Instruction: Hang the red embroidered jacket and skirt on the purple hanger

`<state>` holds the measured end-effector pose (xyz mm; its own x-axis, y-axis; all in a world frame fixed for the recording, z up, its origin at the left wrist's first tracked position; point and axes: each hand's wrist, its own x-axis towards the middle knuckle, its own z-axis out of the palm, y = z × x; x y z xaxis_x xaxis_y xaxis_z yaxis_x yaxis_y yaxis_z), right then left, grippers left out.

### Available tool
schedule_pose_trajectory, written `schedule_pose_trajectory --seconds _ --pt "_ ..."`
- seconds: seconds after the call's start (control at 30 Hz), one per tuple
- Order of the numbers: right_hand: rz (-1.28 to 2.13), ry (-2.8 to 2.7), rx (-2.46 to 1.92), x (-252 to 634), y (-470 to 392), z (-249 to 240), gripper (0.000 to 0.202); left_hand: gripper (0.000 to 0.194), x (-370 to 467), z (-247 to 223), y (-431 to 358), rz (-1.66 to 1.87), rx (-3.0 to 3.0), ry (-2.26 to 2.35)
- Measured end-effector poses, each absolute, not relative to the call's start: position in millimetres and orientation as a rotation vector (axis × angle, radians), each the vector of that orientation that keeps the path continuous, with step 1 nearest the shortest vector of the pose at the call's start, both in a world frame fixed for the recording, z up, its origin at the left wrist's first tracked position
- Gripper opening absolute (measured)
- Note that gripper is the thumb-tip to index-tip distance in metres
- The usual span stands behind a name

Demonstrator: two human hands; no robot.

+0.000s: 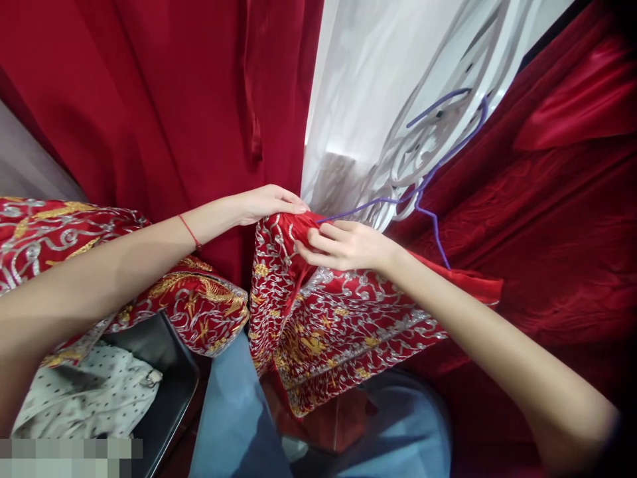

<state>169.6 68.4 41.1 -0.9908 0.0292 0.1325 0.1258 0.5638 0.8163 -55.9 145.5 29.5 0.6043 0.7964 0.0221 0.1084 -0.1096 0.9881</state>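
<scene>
A red garment (343, 325) with silver and gold embroidery hangs between my hands in front of my knees. My left hand (269, 202) is closed on its upper edge, pinching the red cloth. Curled at the same edge, the fingers of my right hand (348, 245) grip the fabric; their tips are partly hidden in its folds. A thin purple hanger (432, 174) lies behind my right hand. One end of the hanger runs to the cloth between my hands, the other reaches the garment's red edge at right, and its hook points up.
Another embroidered piece (194, 299) lies at left, under my left forearm. Below it, a white dotted cloth (94, 385) rests on a black chair (172, 358). Red curtain-like cloth (174, 86) hangs ahead, a white metal scrollwork frame (490, 73) stands behind the hanger, and dark red fabric (562, 219) is at right.
</scene>
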Motion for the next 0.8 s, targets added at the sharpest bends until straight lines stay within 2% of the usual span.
schedule_pose_trajectory --seconds 0.1,0.23,0.37,0.47,0.53,0.6,0.67,0.77,0.8 --pt "-1.191 -2.718 -0.248 170.3 68.5 40.6 0.032 0.027 -57.4 27.6 147.1 0.695 1.629 0.761" --pt "-0.7 -2.61 -0.668 167.8 63.4 57.5 0.032 0.035 -55.7 24.0 149.7 0.692 1.665 0.782" --pt "0.004 -2.422 -1.047 159.5 58.3 98.1 0.022 0.048 -48.4 21.0 146.0 0.681 1.685 0.768" --pt "0.593 -2.198 -1.128 146.2 62.7 128.3 0.011 0.057 -43.0 19.8 139.8 0.647 1.68 0.724" --pt "0.796 -1.937 -1.122 135.1 71.8 140.1 0.015 0.059 -41.0 19.7 136.3 0.645 1.674 0.718" --pt "0.819 -1.731 -1.106 124.9 86.7 141.5 0.02 0.063 -40.2 19.7 133.7 0.623 1.677 0.721" --pt "0.67 -1.711 -1.145 118.1 105.8 132.1 0.017 0.065 -39.3 18.8 131.6 0.567 1.731 0.695" --pt "0.294 -1.955 -1.316 114.3 132.5 105.0 0.001 0.052 -35.1 13.9 128.4 0.456 1.946 0.651" --pt "0.179 -2.023 -1.372 113.7 138.2 95.7 0.003 0.047 -32.8 11.6 127.3 0.416 2.028 0.64"
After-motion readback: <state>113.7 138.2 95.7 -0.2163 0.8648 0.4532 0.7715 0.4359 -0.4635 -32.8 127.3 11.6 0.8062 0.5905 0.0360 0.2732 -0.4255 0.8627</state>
